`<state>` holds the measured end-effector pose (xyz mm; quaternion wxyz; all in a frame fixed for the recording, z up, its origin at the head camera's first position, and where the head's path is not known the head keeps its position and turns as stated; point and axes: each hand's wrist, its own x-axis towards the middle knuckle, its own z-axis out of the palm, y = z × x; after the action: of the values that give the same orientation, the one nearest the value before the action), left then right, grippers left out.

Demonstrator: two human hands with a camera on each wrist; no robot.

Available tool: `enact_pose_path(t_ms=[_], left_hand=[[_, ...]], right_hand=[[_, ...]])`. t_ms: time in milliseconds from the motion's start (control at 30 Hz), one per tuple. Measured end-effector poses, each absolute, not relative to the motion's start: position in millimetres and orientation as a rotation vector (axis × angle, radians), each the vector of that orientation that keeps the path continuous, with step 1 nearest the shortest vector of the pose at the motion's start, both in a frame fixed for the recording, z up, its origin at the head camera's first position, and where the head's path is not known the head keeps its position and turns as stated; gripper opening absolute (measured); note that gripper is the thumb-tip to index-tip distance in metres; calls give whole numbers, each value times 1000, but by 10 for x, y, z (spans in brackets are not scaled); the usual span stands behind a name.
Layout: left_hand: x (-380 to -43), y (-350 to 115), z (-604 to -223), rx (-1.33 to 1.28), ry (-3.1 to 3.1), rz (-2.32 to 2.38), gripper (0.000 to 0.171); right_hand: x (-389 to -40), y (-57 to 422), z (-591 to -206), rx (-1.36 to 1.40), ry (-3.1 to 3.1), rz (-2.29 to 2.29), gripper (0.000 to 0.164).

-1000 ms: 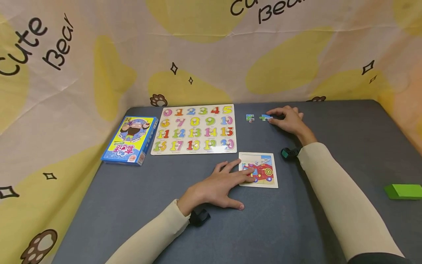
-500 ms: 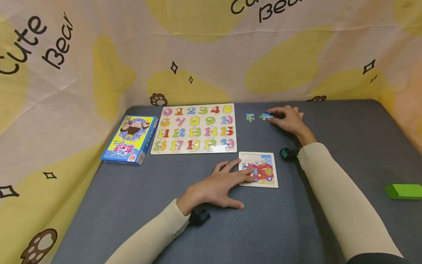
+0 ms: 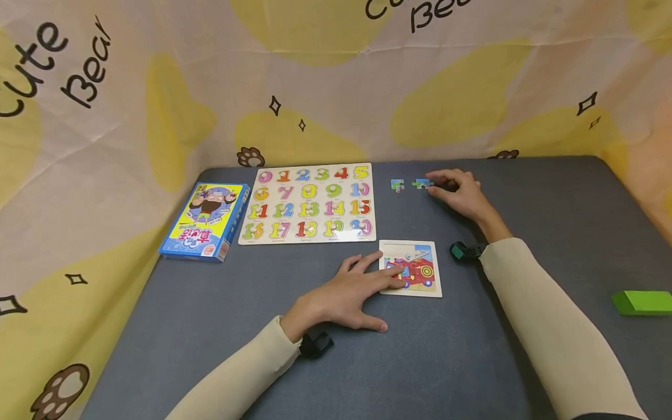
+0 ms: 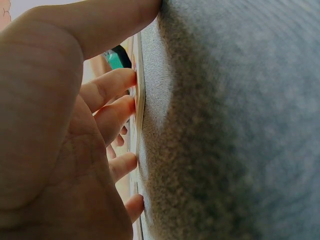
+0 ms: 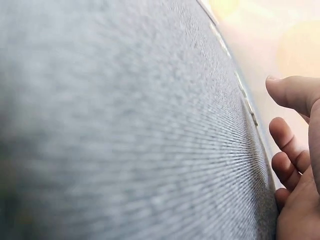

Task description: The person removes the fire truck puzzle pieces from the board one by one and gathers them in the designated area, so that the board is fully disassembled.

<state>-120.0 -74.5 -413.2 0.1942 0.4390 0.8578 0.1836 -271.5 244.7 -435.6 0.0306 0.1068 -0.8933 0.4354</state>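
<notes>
A small framed jigsaw puzzle (image 3: 424, 270) with a red vehicle picture lies flat on the table. My left hand (image 3: 349, 294) rests with spread fingers on its left part, covering some of the picture; in the left wrist view its fingertips (image 4: 127, 77) touch the thin board. At the back, my right hand (image 3: 462, 195) is beside a blue and green jigsaw piece (image 3: 420, 184), thumb and index finger apart at its right end. In the right wrist view the pieces lie flat and the thumb (image 5: 290, 92) is raised off the table. Another jigsaw piece (image 3: 397, 185) lies to the left.
Left of the pieces lies a number board (image 3: 315, 204) with colourful numerals. A blue and yellow box (image 3: 205, 221) stands further left. At the right edge is a green block (image 3: 643, 303). A patterned cloth (image 3: 325, 76) hangs behind the grey table (image 3: 446, 361).
My right hand has shifted slightly to the right, away from the jigsaw piece. The left hand stays on the framed puzzle, and the head view has tilted a little.
</notes>
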Motion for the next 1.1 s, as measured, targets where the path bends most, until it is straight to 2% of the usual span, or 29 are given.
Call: enact_pose_path(t_ms=[533,1100], left_hand=[[-1199,-748,-4128,1227,2402,517,78],[-1207,-743,-4133,1216,2401,514,77]], right_hand=[[-2272,2399,-4360,494,-2701,1472,33],[-1832,2335,-4279,879,-2829,1341,27]])
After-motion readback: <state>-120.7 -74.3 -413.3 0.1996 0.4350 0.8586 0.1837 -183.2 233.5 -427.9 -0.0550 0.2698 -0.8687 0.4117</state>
